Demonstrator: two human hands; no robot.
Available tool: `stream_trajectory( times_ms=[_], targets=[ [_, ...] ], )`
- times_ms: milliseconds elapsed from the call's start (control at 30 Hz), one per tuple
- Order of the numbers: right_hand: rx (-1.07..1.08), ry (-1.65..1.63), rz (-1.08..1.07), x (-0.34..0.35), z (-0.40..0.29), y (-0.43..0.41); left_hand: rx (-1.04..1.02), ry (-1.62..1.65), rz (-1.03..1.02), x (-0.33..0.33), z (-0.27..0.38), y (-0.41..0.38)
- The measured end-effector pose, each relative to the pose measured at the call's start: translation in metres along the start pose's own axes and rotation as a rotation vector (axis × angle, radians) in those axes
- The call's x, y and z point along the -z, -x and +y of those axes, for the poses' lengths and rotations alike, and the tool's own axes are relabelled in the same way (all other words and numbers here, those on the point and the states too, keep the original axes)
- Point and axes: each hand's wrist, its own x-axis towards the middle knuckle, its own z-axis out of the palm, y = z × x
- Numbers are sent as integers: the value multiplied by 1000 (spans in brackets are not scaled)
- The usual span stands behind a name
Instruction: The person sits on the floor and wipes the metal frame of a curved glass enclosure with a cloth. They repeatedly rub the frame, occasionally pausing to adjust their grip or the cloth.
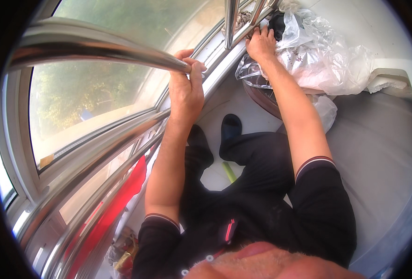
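My left hand (186, 87) is wrapped around a shiny metal handrail (104, 52), near where the rail passes out of sight behind the fingers. Farther forward, my right hand (263, 45) reaches to the foot of the metal railing posts (231, 26). Its fingertips are beside the white window ledge and a black object (277, 26), and whether they grip anything is hidden. Clear plastic bags (317, 55), one bearing writing, lie against that hand and wrist. Some brownish, rope-like material (242, 20) shows behind the posts.
A window pane (97, 94) lies beyond the railing at left. Lower rails (122, 139) run past a red cloth (115, 202). A grey padded surface (377, 139) fills the right side. A round brown rim (262, 99) and a green stick-like object (229, 171) are near my feet.
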Motion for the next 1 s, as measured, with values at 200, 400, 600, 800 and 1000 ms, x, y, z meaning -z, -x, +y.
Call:
stream_trajectory(
  times_ms=[200,400,600,800,1000],
  targets=[
    [153,153,-163,-20,-7,-18,-3,24,2,0,-2,2],
    [224,95,-45,-61,-2,-39,-41,20,17,-6,-3,0],
    [357,-79,125,-48,-20,-20,-27,56,70,-9,-5,3],
    [491,-229,178,-37,-46,17,-33,50,59,-10,1,-1],
    [432,-310,-253,-30,-57,38,-8,29,41,-8,0,-1]
  ],
)
